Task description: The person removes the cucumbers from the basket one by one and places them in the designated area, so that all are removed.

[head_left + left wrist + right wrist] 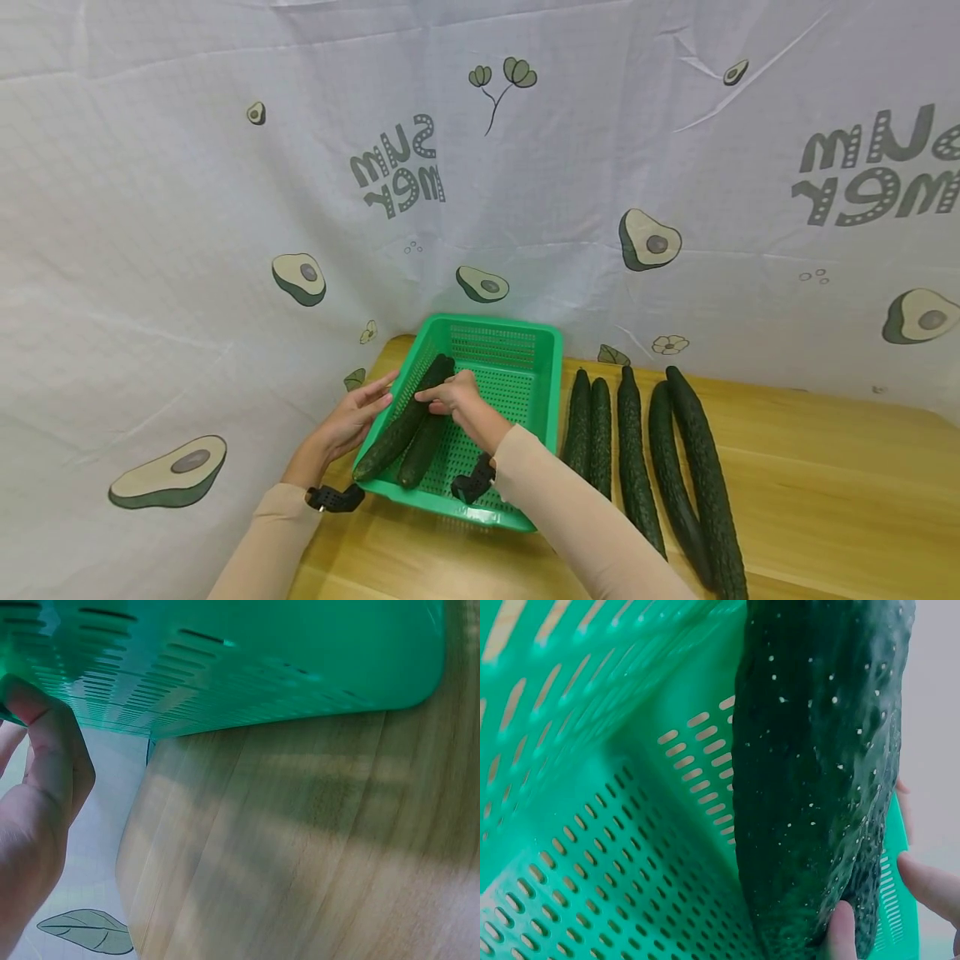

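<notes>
A green plastic basket (546, 400) stands on the wooden table with two long dark cucumbers leaning along its left side. My left hand (358, 418) grips the basket's left rim, its fingers bent over the edge in the left wrist view. Inside the basket my right hand (459, 398) holds a cucumber (423, 446) near its far half; the outer cucumber (390, 446) lies right beside it, touched by a fingertip. Up close in the right wrist view, a bumpy cucumber (817, 750) fills the middle, with one finger pressed on its lower part. The right palm is hidden.
To the right of the basket, several cucumbers (632, 450) lie side by side on the wooden table (840, 483). A white cloth (562, 167) printed with avocados hangs behind the table and along its left. The right forearm crosses over the basket's near right corner.
</notes>
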